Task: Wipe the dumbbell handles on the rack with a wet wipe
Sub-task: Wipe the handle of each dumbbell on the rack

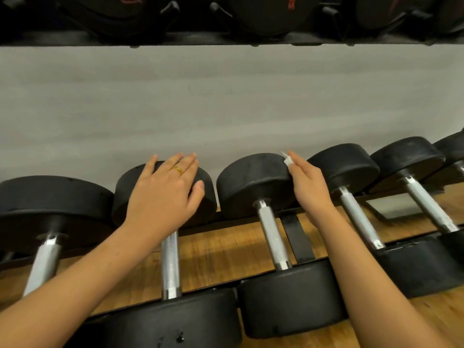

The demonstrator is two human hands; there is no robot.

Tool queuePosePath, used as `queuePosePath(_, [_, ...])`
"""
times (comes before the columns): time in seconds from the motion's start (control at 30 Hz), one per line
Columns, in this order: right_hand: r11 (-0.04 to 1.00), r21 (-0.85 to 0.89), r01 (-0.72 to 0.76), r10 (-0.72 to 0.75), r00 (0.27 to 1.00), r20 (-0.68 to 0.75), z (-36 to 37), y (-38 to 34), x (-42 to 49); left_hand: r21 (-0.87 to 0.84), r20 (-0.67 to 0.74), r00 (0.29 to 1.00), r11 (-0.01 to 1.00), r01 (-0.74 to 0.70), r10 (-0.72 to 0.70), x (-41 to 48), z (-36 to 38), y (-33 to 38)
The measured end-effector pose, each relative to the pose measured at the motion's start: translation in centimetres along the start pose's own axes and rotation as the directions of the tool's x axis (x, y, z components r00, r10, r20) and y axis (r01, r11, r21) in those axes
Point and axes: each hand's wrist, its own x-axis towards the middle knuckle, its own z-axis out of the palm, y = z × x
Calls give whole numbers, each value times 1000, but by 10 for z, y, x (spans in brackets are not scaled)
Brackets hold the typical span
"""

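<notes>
Both bare forearms reach forward from the lower corners, the left forearm (75,280) slanting up to the right and the right forearm (364,259) slanting up to the left. The left hand (165,187) lies palm down, its fingers (187,163) straight and slightly spread, thumb out to the side, resting flat on a dumbbell head (130,187). A ring (178,170) sits on one finger. The right hand (305,182) is turned on edge, fingers together and stretched forward, pinching a small white wipe (287,160) at the fingertips against the next head (251,182). Its thumb is hidden.
</notes>
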Motion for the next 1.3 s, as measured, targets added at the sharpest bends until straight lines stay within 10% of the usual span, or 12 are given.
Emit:
queuePosePath(0.73, [954, -276, 112, -157, 977, -143, -16, -4, 7, -43, -36, 999, 998, -34, 33, 0, 5, -5])
queuePosePath(1.3, [769, -523, 369, -352, 926, 135, -23, -20, -5, -51, -70, 997, 998, -28, 25, 1, 6, -5])
